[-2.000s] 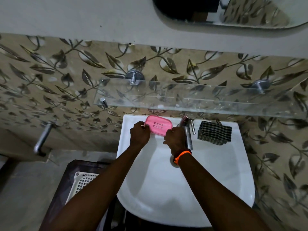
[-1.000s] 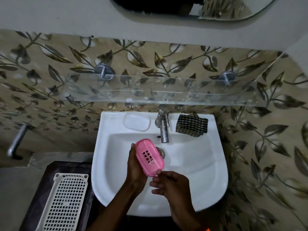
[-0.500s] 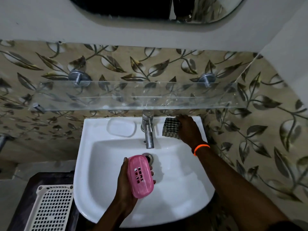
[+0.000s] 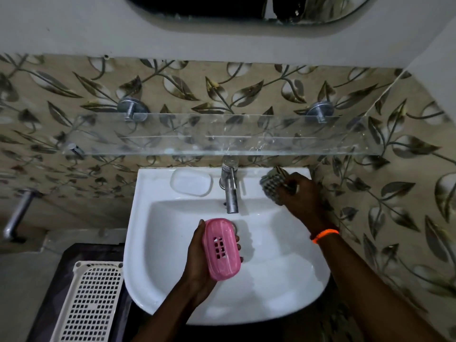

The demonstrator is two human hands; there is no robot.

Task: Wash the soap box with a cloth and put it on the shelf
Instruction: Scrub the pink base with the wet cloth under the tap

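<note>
A pink soap box [image 4: 222, 248] with a grid of holes is upright on its edge over the white sink [image 4: 283, 287], gripped by my left hand [image 4: 199, 262]. At the sink's back right corner my right hand [image 4: 299, 193] is closed on a checked cloth [image 4: 272, 185], which is bunched and lifted off the ledge. A clear glass shelf [image 4: 222, 144] on two metal pegs runs along the leaf-patterned wall above the sink.
A metal tap [image 4: 229, 191] stands at the middle of the back ledge, with a moulded soap recess [image 4: 191, 181] to its left. A white perforated basket [image 4: 91, 302] sits on a dark stand left of the sink. A mirror [image 4: 246, 8] hangs above.
My left hand lifted the soap box off the back ledge and brought it over the basin. My right hand let go of it, reached to the back right corner and picked up the cloth.
</note>
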